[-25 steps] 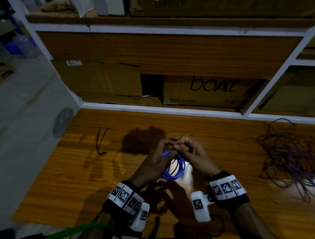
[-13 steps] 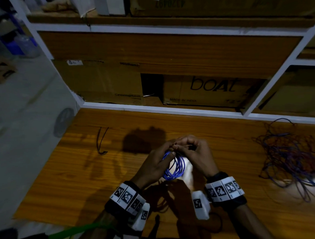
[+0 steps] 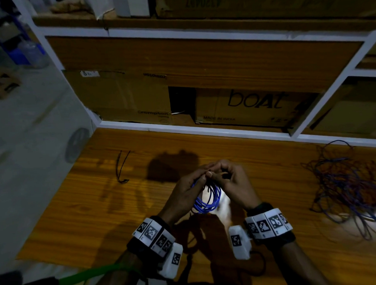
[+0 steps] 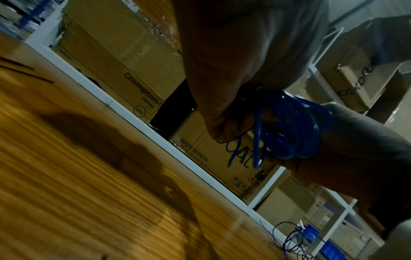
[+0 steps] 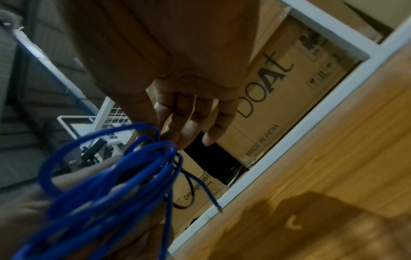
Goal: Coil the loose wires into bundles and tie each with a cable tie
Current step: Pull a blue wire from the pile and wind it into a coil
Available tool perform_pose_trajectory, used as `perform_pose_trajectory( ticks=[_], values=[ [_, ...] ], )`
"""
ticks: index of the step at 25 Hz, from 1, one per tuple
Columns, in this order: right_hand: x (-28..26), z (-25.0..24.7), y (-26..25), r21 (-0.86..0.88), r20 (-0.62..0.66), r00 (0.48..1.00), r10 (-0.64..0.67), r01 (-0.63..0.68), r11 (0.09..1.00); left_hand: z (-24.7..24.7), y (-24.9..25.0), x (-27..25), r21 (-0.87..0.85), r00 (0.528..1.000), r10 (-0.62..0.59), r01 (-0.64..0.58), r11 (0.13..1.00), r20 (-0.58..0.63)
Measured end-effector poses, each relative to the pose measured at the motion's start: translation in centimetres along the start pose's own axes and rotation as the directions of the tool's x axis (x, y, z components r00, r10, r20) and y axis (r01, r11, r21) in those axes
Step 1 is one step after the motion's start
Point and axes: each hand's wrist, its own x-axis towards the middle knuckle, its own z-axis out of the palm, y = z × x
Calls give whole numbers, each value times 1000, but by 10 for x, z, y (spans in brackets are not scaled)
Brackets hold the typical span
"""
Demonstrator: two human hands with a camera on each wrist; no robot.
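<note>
A small coil of blue wire (image 3: 207, 203) hangs between my two hands above the wooden table (image 3: 99, 210). My left hand (image 3: 200, 178) grips the coil's upper left side, thumb on top. My right hand (image 3: 215, 174) pinches a thin black cable tie at the top of the coil, fingertips against the left hand's. In the left wrist view the blue coil (image 4: 289, 126) sits under the left hand (image 4: 222, 130), with the black tie (image 4: 235, 139) looping below. In the right wrist view the right hand (image 5: 177, 133) is at the blue coil (image 5: 111, 184), and a bare wire end (image 5: 213, 198) sticks out.
Two spare black cable ties (image 3: 121, 166) lie on the table at the far left. A tangle of loose blue and red wires (image 3: 346, 189) spreads at the right. Cardboard boxes (image 3: 245, 105) fill the white-framed shelf behind the table. The table's left edge drops to the floor.
Both hands stay in the same spot. Their fingertips have drawn closer together at the top of the coil, and the coil has shifted slightly up between the palms.
</note>
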Motion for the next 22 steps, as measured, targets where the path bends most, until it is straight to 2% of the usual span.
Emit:
perform_pose_trajectory(
  ticks=[2, 6, 11, 18, 22],
  values=[
    [3, -1, -3, -94, -22, 999, -48, 46, 994, -1, -2, 3, 10, 1000, -12, 12, 1000, -2],
    [7, -5, -13, -164, -67, 991, -114, 101, 981, -4, 1, 8, 15, 998, -51, 51, 999, 24],
    [13, -8, -20, -192, -97, 981, -166, 145, 971, -2, 11, 12, -2, 1000, -26, 26, 1000, 1],
    [11, -11, -26, -165, -100, 981, -168, 150, 975, 5, 17, 10, -4, 998, -53, 53, 999, -35],
    [8, -18, -37, -170, -115, 966, -232, 211, 963, 4, 20, 11, -50, 996, -81, 79, 996, -34]
  ],
)
